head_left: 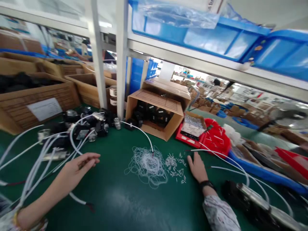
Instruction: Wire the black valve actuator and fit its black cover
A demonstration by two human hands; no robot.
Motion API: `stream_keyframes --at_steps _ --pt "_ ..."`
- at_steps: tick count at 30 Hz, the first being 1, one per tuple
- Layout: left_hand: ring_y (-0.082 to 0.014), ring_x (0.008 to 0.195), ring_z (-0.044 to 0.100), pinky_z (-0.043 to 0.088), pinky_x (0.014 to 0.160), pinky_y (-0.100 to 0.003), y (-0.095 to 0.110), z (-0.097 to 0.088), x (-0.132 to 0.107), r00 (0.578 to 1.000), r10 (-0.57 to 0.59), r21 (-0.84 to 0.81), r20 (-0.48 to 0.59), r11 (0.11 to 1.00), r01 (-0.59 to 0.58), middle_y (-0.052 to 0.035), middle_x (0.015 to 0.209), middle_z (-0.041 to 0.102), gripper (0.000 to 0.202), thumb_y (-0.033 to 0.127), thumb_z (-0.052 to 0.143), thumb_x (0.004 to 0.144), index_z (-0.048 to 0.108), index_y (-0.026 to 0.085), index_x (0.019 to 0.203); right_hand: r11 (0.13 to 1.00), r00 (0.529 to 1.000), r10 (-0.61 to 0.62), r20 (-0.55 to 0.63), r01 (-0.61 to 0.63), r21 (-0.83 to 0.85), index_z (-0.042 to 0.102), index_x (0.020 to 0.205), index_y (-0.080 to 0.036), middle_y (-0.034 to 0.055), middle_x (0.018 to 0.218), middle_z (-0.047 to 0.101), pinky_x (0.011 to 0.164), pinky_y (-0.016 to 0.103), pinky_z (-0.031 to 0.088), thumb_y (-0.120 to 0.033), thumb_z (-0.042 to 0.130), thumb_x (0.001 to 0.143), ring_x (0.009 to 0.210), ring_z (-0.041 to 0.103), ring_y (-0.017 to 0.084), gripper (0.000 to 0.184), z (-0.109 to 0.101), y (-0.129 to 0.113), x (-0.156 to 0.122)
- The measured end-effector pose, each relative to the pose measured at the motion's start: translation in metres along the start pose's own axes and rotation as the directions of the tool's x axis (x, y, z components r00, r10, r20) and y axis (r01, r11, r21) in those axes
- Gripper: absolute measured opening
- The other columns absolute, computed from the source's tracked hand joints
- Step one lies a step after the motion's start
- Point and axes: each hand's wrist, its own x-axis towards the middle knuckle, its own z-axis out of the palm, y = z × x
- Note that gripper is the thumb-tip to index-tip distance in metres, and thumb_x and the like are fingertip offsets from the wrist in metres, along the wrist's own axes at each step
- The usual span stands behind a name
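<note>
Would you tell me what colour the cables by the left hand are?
The cables are white; head view.

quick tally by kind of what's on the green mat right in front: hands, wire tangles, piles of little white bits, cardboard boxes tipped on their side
hands: 2 (left hand, right hand)
wire tangle: 1
pile of white bits: 1
tipped cardboard box: 1
total: 5

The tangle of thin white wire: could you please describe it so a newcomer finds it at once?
On the green mat, look in front of the tipped cardboard box. The tangle there is a fine round nest, unlike the thick cables leftward and tiny bits rightward.
</note>
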Motion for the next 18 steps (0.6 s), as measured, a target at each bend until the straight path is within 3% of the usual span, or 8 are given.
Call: stream_keyframes --at_steps 4,7,10,12,14,16,18 --pt "-0.0238 0.090 0.064 0.049 0.079 -0.031 0.004 -0.029 -0.006 0.973 0.133 0.236 -0.189 0.968 -0.086 -0.0066 0.096 0.070 0.034 0.047 0.049 0.084 0.062 0.021 0.101 0.994 0.994 -0.084 0.072 0.078 0.073 0.040 0.130 0.003 0.0244 0.139 0.035 0.106 0.058 0.023 -0.059 0.017 0.083 0.133 0.025 0.037 0.081 0.020 -0.007 0.031" --pt "-0.0231 0.087 0.062 0.048 0.079 -0.033 0.004 -0.048 0.000 0.931 0.177 0.369 -0.319 0.928 -0.050 -0.0085 0.098 0.067 0.033 0.043 0.042 0.087 0.059 0.018 0.102 0.970 0.973 -0.202 0.109 0.184 0.158 0.039 0.133 -0.002 0.0179 0.144 0.031 0.111 0.053 0.019 -0.062 0.022 0.082 0.136 0.021 0.032 0.081 0.037 -0.018 0.025" --pt "-0.0218 0.080 0.061 0.048 0.075 -0.034 0.007 -0.054 0.017 0.915 0.220 0.447 -0.339 0.893 -0.049 -0.0084 0.094 0.065 0.030 0.036 0.039 0.090 0.058 0.017 0.102 0.939 0.956 -0.259 0.138 0.215 0.268 0.032 0.139 -0.007 0.0112 0.147 0.026 0.113 0.050 0.015 -0.064 0.025 0.083 0.137 0.017 0.028 0.080 0.045 -0.040 0.008" --pt "-0.0205 0.083 0.060 0.047 0.078 -0.032 0.013 -0.052 0.036 0.914 0.267 0.501 -0.306 0.862 -0.084 -0.0073 0.097 0.064 0.026 0.031 0.040 0.090 0.058 0.018 0.102 0.921 0.951 -0.250 0.182 0.176 0.346 0.032 0.140 -0.009 0.0090 0.147 0.027 0.113 0.050 0.015 -0.066 0.027 0.083 0.137 0.017 0.028 0.081 0.042 -0.059 -0.002" --pt "-0.0208 0.097 0.057 0.044 0.089 -0.034 0.023 -0.048 0.061 0.908 0.307 0.548 -0.287 0.829 -0.107 -0.0072 0.105 0.061 0.022 0.026 0.043 0.089 0.058 0.017 0.104 0.896 0.946 -0.230 0.227 0.115 0.428 0.033 0.140 -0.013 0.0073 0.146 0.029 0.112 0.052 0.016 -0.068 0.028 0.082 0.137 0.018 0.029 0.080 0.033 -0.076 -0.008" --pt "-0.0236 0.113 0.048 0.037 0.099 -0.042 0.035 -0.047 0.090 0.900 0.313 0.581 -0.303 0.809 -0.085 -0.0082 0.118 0.055 0.023 0.024 0.048 0.089 0.056 0.016 0.108 0.865 0.947 -0.178 0.269 0.020 0.501 0.033 0.141 -0.018 0.0055 0.146 0.029 0.110 0.056 0.019 -0.069 0.031 0.081 0.135 0.022 0.032 0.079 0.023 -0.085 -0.011" --pt "-0.0268 0.118 0.044 0.035 0.100 -0.051 0.046 -0.049 0.120 0.904 0.267 0.585 -0.336 0.811 -0.022 -0.0094 0.125 0.050 0.028 0.027 0.052 0.088 0.053 0.015 0.113 0.817 0.959 -0.068 0.274 -0.105 0.568 0.034 0.140 -0.023 0.0046 0.146 0.029 0.108 0.060 0.022 -0.070 0.032 0.081 0.133 0.026 0.035 0.076 0.014 -0.084 -0.012"
